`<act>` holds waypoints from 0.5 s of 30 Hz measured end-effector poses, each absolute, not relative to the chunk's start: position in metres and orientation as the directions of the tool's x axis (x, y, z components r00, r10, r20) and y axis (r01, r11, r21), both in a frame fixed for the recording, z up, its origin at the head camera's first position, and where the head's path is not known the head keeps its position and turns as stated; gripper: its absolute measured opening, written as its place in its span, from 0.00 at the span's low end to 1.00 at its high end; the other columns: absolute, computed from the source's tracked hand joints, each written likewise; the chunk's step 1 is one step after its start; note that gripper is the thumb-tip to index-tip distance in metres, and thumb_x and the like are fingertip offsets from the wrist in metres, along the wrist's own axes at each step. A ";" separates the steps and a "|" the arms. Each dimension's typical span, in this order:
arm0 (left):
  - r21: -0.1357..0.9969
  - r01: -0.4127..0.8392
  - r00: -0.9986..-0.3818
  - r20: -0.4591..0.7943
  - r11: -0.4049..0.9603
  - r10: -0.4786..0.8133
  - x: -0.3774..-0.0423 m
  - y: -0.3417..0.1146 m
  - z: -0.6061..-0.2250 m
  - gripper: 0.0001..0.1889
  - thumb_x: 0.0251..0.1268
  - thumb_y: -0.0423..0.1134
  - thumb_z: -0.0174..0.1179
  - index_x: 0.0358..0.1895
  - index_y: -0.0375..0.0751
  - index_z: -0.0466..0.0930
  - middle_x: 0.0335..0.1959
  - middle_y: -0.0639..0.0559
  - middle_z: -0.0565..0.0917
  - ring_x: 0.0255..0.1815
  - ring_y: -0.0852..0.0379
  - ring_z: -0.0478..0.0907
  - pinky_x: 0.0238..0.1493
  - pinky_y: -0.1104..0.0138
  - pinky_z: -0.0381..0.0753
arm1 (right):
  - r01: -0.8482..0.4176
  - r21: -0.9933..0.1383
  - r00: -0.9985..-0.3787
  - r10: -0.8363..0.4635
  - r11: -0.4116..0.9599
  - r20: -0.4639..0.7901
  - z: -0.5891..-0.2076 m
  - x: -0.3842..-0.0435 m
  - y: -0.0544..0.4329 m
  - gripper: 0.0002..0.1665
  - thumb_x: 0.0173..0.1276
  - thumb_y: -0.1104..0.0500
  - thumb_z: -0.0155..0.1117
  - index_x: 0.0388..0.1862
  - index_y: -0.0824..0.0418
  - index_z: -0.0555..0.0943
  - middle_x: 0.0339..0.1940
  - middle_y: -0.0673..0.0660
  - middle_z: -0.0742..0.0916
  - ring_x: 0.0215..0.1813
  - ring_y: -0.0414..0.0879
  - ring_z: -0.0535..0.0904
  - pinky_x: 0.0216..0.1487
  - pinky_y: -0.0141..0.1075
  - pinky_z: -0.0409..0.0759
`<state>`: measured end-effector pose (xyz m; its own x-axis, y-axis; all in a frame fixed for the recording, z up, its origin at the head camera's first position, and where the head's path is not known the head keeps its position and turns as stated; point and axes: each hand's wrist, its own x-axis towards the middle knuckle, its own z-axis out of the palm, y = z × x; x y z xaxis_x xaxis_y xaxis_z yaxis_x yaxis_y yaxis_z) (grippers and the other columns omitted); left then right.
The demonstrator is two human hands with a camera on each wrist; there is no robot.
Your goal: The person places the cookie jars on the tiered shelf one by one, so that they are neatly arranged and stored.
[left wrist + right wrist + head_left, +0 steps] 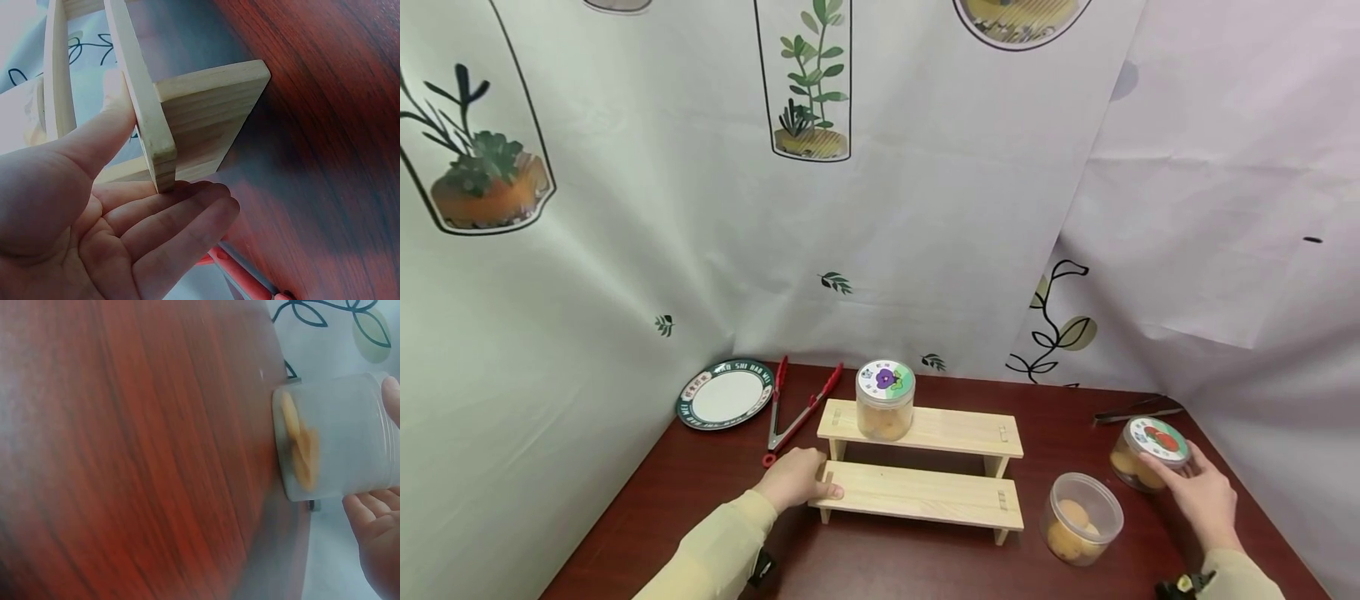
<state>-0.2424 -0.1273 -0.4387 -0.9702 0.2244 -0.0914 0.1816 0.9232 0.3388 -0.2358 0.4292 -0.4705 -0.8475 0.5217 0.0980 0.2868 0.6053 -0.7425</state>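
Note:
My left hand (pixel 795 479) grips the left end of the lower step of a two-step wooden rack (pixel 917 497). Its thumb lies over the board, and the other fingers (pixel 181 228) reach beneath the end. At the right, my right hand (pixel 1210 500) holds a clear round jar (pixel 1127 465) near its lid, which has a red picture on a green and white label. Round yellowish pieces show inside this jar (pixel 340 437); in the right wrist view, its base is at the tabletop. Left of it stands a lidless clear jar (pixel 1101 500) with several round pieces inside.
A lidded jar (pixel 883 417) with a purple picture stands on the rack's upper step. Behind the left hand lie red-handled tongs (pixel 793 429) and a green-rimmed plate (pixel 688 408). A dark, slender tool (pixel 1138 415) lies at the back right. Patterned cloth (pixel 925 250) encloses the reddish-brown table (pixel 700 492).

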 end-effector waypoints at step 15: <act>0.349 0.187 -0.970 -0.085 0.918 0.229 -0.243 -0.129 -0.440 0.25 0.44 0.54 0.73 0.35 0.34 0.82 0.23 0.50 0.79 0.24 0.56 0.70 0.29 0.62 0.69 | 0.317 -0.774 -0.821 0.568 0.548 0.065 -0.469 -0.235 0.425 0.55 0.59 0.40 0.66 0.75 0.63 0.52 0.65 0.72 0.68 0.65 0.63 0.66 0.61 0.39 0.68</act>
